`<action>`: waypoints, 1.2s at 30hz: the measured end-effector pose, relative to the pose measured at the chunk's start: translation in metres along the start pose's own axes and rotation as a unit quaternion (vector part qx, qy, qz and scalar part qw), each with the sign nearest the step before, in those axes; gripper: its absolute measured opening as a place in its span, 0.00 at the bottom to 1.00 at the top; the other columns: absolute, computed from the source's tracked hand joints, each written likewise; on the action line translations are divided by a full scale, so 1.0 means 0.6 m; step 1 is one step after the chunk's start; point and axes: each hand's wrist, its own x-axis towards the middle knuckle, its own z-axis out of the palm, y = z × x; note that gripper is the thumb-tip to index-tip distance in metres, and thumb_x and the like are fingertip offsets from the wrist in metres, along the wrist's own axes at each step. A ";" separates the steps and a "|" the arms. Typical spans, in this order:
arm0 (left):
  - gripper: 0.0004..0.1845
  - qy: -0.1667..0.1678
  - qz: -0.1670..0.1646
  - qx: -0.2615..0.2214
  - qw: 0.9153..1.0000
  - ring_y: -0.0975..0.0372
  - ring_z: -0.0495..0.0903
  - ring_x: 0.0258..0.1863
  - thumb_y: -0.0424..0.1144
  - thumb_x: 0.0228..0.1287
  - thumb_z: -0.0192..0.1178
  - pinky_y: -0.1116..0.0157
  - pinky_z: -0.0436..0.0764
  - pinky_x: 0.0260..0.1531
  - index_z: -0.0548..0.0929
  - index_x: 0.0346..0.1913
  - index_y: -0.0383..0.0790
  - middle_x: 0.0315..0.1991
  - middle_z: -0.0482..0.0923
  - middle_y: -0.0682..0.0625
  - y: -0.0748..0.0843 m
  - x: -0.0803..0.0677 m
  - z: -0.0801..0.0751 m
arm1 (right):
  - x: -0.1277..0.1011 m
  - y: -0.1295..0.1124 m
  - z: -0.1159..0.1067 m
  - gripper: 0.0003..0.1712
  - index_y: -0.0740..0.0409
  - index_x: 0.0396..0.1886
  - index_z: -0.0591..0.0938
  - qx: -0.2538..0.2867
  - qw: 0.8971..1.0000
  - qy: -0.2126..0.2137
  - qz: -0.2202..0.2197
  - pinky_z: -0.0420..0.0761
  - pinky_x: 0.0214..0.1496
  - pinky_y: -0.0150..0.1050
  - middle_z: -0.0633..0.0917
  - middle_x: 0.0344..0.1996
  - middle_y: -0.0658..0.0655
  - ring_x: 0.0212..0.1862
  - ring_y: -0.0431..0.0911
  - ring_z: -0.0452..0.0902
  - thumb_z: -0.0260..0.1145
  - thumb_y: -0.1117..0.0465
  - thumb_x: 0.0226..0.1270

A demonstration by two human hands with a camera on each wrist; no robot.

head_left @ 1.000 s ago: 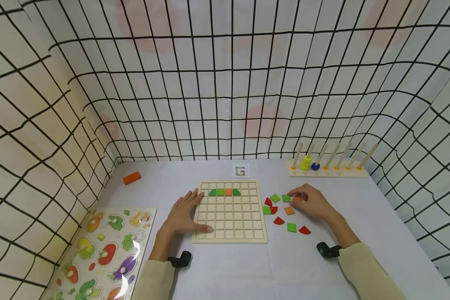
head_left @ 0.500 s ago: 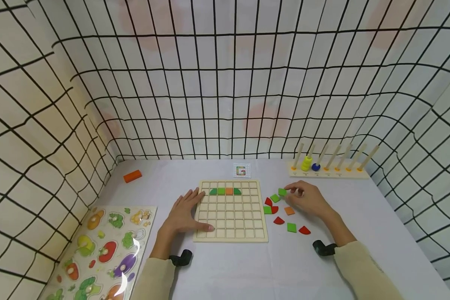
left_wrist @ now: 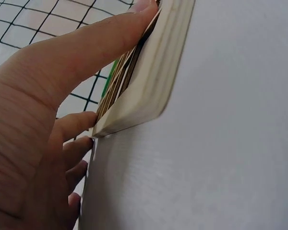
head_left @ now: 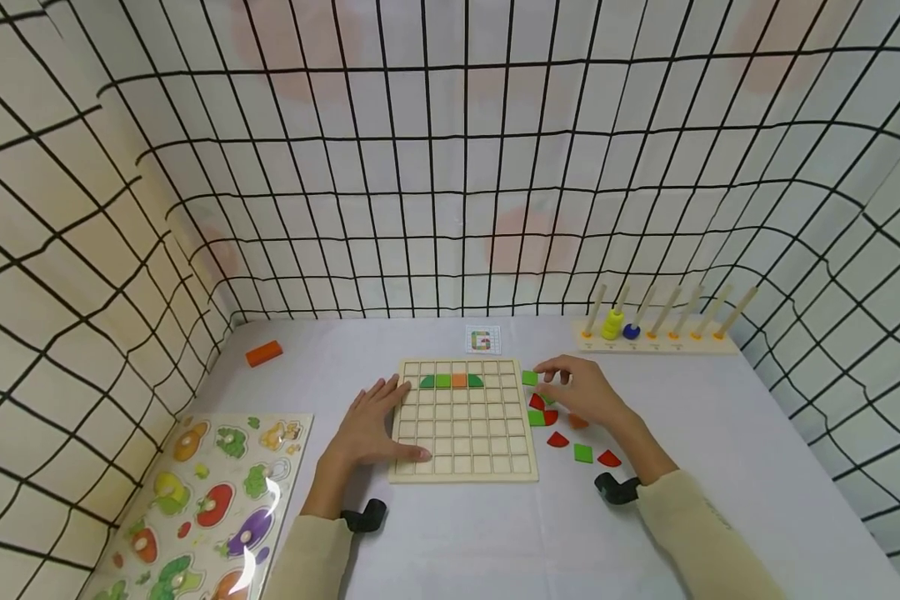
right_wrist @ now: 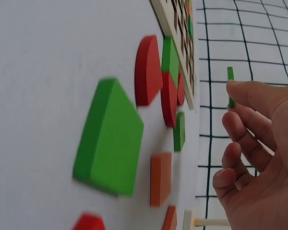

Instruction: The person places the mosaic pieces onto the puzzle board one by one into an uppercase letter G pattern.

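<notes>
Pinched between thumb and fingertips, a green square tile point(head_left: 529, 377) sits in the right hand's point(head_left: 579, 392) grip, held just past the right edge of the wooden grid board point(head_left: 461, 467), near its top corner. In the right wrist view the same tile point(right_wrist: 230, 86) shows edge-on at the fingertips, lifted off the counter point(head_left: 495, 542).

Left hand point(head_left: 367, 429) lies flat and relaxed on the board's left side, fingers straight, the thumb along the lower edge; the left wrist view shows the thumb point(left_wrist: 86, 52) pressing on the board's rim while the other fingers rest beside it.

On the board's second row sit four pieces in a line: a green quarter-round point(head_left: 426, 382), a green square point(head_left: 442, 381), an orange square point(head_left: 459, 381) and a second green quarter-round point(head_left: 476, 381).

Loose pieces lie on the counter just right of the board, under and near the right hand: red quarter-rounds point(head_left: 557, 439), another green square point(head_left: 583, 452) and an orange square point(head_left: 578, 422).

A small pattern card point(head_left: 483, 341) lies behind the board. A peg rack point(head_left: 656, 343) with yellow and blue rings stands at the back right, an orange block point(head_left: 263, 353) at the back left, and a vegetable puzzle board point(head_left: 210, 500) at the near left.
</notes>
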 end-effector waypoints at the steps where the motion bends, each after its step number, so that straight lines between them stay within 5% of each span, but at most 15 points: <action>1: 0.68 0.002 0.003 -0.005 1.000 0.56 0.44 0.79 0.79 0.26 0.67 0.52 0.44 0.77 0.57 0.76 0.54 0.79 0.48 0.53 0.002 0.001 0.000 | 0.001 -0.005 0.003 0.16 0.44 0.49 0.84 0.003 1.000 -0.003 0.001 0.72 0.30 0.36 0.81 0.37 0.48 0.40 0.47 0.69 0.70 0.51 0.61; 22: 0.65 -0.004 0.024 -0.022 0.999 0.56 0.45 0.79 0.79 0.30 0.66 0.51 0.47 0.76 0.57 0.76 0.56 0.79 0.47 0.54 -0.016 0.011 0.003 | 0.037 -0.100 0.097 0.14 0.52 0.46 0.86 0.061 0.994 -0.039 -0.082 0.68 0.28 0.34 0.82 0.32 0.47 0.28 0.43 0.68 0.72 0.56 0.60; 36: 0.61 -0.021 0.040 -0.043 0.998 0.53 0.44 0.79 0.72 0.38 0.68 0.43 0.48 0.74 0.56 0.76 0.54 0.79 0.46 0.52 -0.016 0.004 -0.012 | 0.052 -0.146 0.146 0.15 0.55 0.48 0.86 0.063 0.992 -0.063 -0.086 0.72 0.30 0.33 0.81 0.32 0.46 0.29 0.42 0.70 0.69 0.57 0.63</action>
